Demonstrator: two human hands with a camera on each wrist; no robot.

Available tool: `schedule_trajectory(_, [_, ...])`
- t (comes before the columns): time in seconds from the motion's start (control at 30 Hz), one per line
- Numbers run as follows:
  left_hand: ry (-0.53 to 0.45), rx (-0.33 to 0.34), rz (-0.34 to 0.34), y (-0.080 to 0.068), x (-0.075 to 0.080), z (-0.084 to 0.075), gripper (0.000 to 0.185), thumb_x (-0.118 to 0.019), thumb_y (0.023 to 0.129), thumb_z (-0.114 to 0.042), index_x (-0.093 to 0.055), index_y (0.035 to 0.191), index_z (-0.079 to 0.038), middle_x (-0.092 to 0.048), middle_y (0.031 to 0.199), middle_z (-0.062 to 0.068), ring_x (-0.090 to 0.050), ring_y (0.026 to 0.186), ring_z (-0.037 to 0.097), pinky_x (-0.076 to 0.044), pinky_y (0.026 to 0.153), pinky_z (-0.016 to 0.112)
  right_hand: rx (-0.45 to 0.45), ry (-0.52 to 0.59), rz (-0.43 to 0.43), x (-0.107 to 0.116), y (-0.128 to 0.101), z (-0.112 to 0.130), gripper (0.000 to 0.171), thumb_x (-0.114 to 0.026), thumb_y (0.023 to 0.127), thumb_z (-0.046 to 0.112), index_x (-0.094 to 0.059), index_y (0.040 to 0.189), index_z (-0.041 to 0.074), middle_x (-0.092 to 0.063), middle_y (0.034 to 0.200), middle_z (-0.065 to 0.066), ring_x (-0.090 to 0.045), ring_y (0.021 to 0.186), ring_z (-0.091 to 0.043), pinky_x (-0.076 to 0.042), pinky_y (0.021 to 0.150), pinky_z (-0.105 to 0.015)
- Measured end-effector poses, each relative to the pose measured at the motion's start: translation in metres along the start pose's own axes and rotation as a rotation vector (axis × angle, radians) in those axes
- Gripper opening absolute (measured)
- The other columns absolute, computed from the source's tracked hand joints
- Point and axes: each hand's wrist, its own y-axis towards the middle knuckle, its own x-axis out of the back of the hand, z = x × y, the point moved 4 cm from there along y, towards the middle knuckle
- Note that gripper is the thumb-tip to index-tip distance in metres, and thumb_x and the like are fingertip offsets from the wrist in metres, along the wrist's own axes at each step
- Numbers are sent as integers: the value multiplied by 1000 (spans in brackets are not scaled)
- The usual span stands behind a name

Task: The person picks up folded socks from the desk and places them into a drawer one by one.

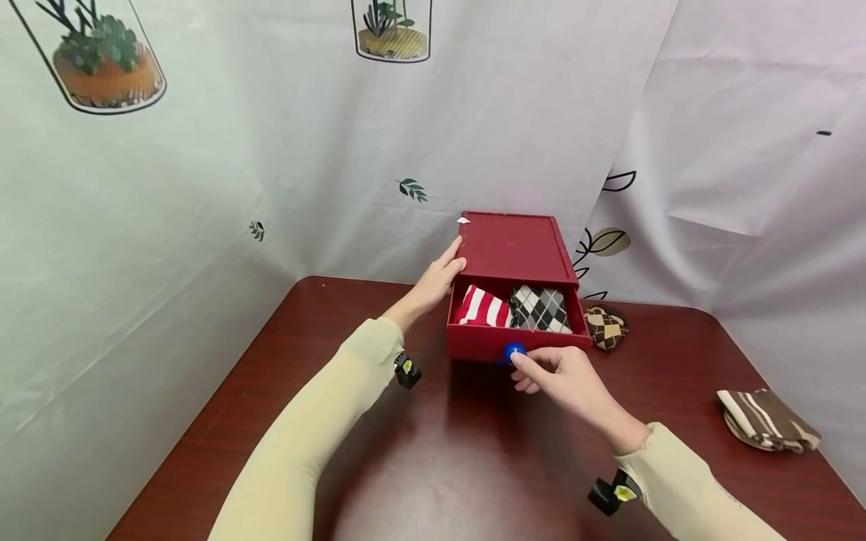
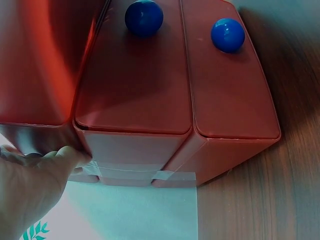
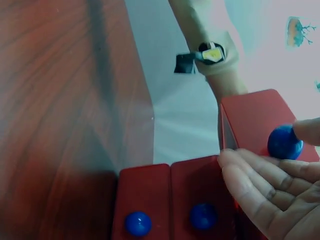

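Red drawer [image 1: 473, 343], part. open, w/ rnd glossy blue knob [image 1: 513, 348]

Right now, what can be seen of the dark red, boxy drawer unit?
The dark red, boxy drawer unit, apparently smooth plastic, stands upright on a brown wooden table. It has three drawers with round blue knobs: the lower two are shut, the top pulled out, holding red and white striped cloth and grey argyle cloth. The left hand touches its left side; the right hand pinches the top knob.
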Motion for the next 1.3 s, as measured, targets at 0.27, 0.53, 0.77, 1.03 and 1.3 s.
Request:
schedule_trajectory(0.27, [-24,-1,3,-1,0,-1,58,-41,98,-26,-15,151,-24,-34,146,9,-53,109,24,-45,88,42,22,10,-10,7,23,-6,45,-60,89,38,-68,102,-4,-70,83,-12,-67,68,-18,-54,65,-33])
schedule_trajectory(0.53, [-43,3,17,-1,-1,0,58,-40,99,-28,-14,151,-24,-31,147,7,-48,118,24,-42,94,39,26,-8,-34,15,43,-13,51,-57,89,45,-68,104,-2,-69,87,-14,-67,70,-18,-53,68,-35])
schedule_trajectory(0.77, [-59,4,17,-2,-2,-1,58,-39,98,-28,-14,151,-24,-37,143,9,-53,113,23,-45,90,38,19,-32,-44,20,56,-17,52,-56,89,47,-68,105,-1,-70,87,-11,-67,74,-24,-53,70,-34])
schedule_trajectory(1.03, [-58,-1,17,-2,-4,-3,59,-38,98,-26,-14,151,-22,-34,145,9,-52,113,23,-45,90,40,12,-13,-49,22,69,-17,52,-55,90,45,-67,105,-3,-69,88,-14,-67,77,-30,-53,69,-34])
schedule_trajectory(1.3, [-86,14,11,-2,-4,-1,58,-38,98,-24,-15,151,-24,-38,143,9,-51,115,22,-43,93,40,-1,-7,-57,22,74,-16,50,-54,91,44,-67,105,-2,-69,87,-14,-67,75,-26,-53,70,-35])
